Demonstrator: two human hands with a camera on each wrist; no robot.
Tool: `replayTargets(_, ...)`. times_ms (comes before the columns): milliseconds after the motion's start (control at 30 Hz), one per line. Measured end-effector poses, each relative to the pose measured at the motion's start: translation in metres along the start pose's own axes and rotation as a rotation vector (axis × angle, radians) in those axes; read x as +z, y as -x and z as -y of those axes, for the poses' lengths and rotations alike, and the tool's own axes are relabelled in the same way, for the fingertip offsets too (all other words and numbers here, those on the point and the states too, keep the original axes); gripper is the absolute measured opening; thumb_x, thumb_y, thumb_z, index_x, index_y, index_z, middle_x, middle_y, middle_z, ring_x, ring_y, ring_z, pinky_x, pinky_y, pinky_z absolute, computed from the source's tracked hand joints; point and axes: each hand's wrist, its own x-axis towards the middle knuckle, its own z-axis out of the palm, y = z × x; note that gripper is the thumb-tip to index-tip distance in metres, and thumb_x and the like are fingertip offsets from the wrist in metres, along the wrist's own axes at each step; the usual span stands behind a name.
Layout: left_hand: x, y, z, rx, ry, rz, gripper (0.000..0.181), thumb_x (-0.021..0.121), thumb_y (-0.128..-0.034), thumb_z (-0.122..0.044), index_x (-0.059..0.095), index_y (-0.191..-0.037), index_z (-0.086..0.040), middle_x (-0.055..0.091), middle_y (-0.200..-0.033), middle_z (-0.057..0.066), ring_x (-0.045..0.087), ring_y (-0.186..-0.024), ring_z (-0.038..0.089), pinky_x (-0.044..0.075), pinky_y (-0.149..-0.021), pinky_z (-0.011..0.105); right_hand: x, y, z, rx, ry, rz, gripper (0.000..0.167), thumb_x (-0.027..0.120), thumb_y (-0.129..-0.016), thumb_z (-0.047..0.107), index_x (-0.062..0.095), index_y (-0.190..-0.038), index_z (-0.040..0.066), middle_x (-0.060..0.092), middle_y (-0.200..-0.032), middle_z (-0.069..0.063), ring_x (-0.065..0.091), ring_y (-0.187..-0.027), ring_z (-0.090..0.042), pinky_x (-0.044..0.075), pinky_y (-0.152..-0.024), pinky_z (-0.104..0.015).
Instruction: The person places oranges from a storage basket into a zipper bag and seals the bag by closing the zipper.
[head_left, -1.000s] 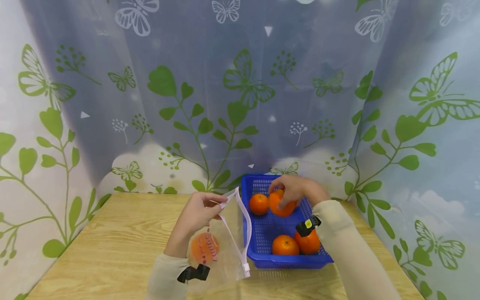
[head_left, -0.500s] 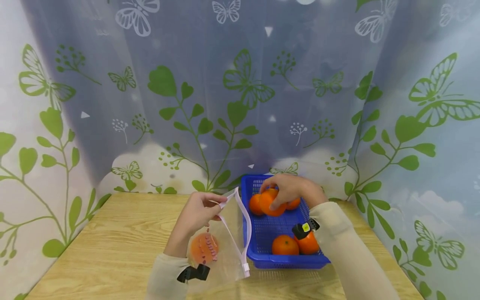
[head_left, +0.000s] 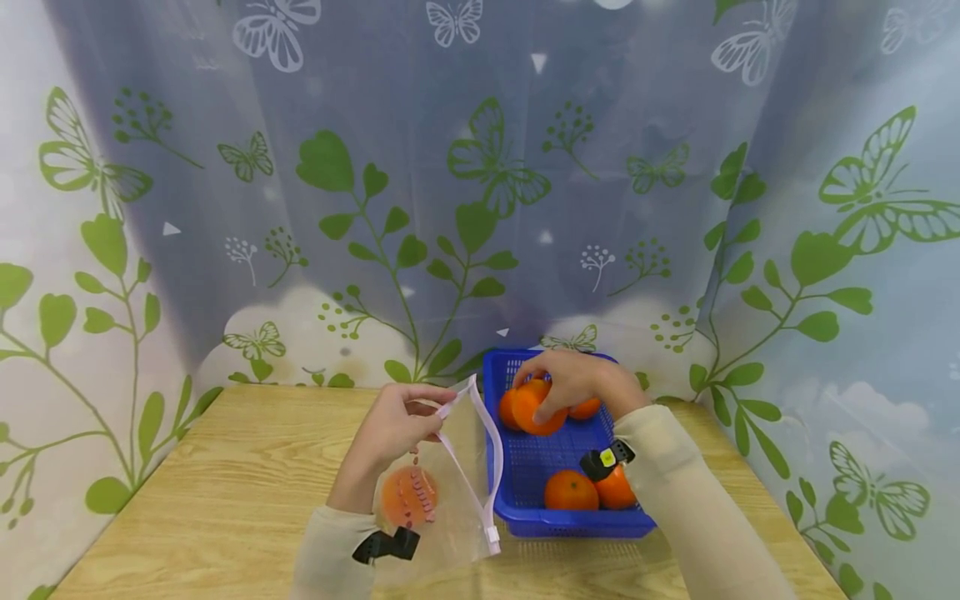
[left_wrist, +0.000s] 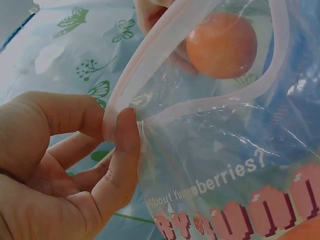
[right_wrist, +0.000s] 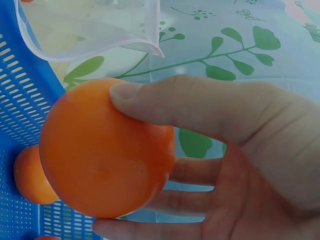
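Right hand with fingers and thumb curled round an orange, over a blue basket right of lower centre, left hand pinching a clear bag by its rim, bottom centre

Oranges: six in all. One in right hand, one inside bag, four in basket: two toward back, two toward front, three of those four partly hidden. Bags: one, with one zip slider. Baskets: one. Hands: two, right plus left hand. Cream sleeves: two. Black wrist devices: two. Wooden table: one.
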Motion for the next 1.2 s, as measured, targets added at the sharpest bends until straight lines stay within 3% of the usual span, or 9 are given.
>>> replayTargets(200, 0.002, 0.0, -0.001, 0.021, -0.031, 0.006, 0.025, 0.065, -0.097, -0.006, 0.077, -0.119, -0.003, 0.078, -0.097, 0.019, 0.071, -0.065, 0.014, 0.038, -0.043, 0.022, 0.001, 0.0, 0.001, 0.01, -0.009, 0.006, 0.053, 0.085, -0.083, 0.022, 0.068, -0.133, 0.019, 0.061, -0.141, -0.014, 0.058, -0.124, -0.033, 0.053, -0.103, -0.049)
replayTargets(567, 0.004, -0.001, -0.001, -0.02, -0.037, -0.02, 0.03, 0.062, -0.0955, -0.002, 0.075, -0.123, -0.004, 0.076, -0.091, 0.015, 0.07, -0.064, 0.015, 0.039, -0.044, 0.024, 0.002, 0.001, 0.003, 0.014, -0.03, -0.003, 0.053, 0.084, -0.084, 0.023, 0.067, -0.134, 0.021, 0.061, -0.14, -0.014, 0.059, -0.12, -0.031, 0.055, -0.096, -0.043)
replayTargets(1000, 0.003, -0.002, 0.003, 0.029, -0.006, 0.018, 0.036, 0.058, -0.0946, 0.001, 0.072, -0.128, -0.001, 0.076, -0.112, 0.023, 0.068, -0.061, 0.015, 0.037, -0.042, 0.021, 0.008, 0.0, 0.015, -0.036, -0.076, -0.014, 0.052, 0.083, -0.085, 0.028, 0.067, -0.133, 0.021, 0.064, -0.133, -0.011, 0.06, -0.111, -0.024, 0.056, -0.092, -0.037)
replayTargets(1200, 0.004, -0.003, 0.003, -0.005, -0.001, 0.004, 0.038, 0.059, -0.0933, 0.002, 0.073, -0.128, -0.005, 0.075, -0.113, 0.022, 0.071, -0.062, 0.019, 0.037, -0.042, 0.021, 0.01, 0.001, 0.024, -0.058, -0.075, -0.019, 0.05, 0.082, -0.085, 0.028, 0.068, -0.132, 0.021, 0.066, -0.127, -0.007, 0.061, -0.105, -0.021, 0.055, -0.09, -0.036)
